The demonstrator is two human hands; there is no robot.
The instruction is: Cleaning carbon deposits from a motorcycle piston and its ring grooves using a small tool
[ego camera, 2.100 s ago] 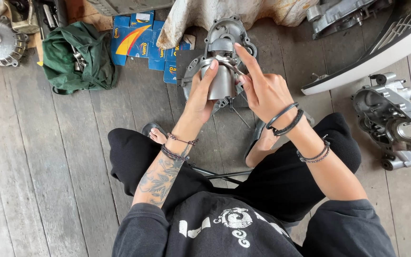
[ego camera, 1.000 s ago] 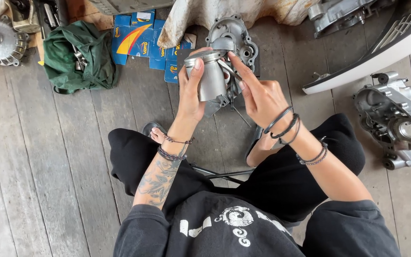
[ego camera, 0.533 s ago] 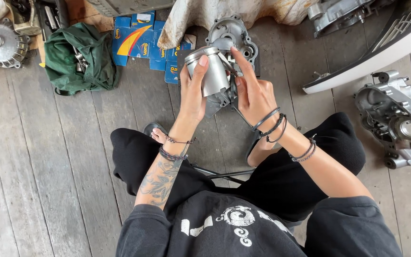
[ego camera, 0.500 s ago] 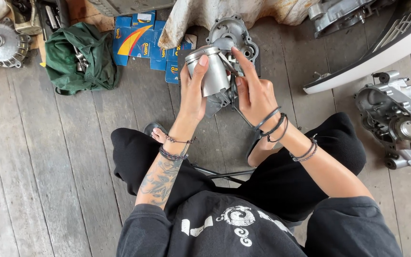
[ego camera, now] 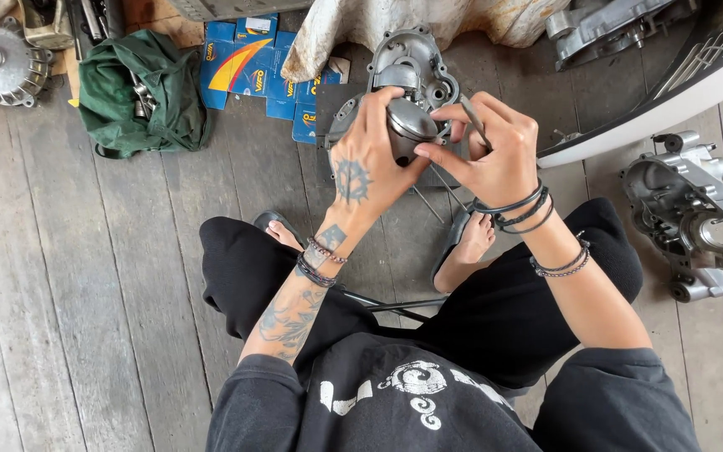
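Left hand wrapped tight round a metal piston. Right hand pinching its side (thin rod sticking up). Green bag of tools near floor's far left corner.

I see my left hand marked with a dark sun-like tattoo, more ink running down the forearm, and beaded bands at the wrist. My right hand wears black cord bracelets and beaded ones. Black printed shirt, black trousers, dark sandals.

Both hands, left hand and right hand, grip a metal piston above the engine case.
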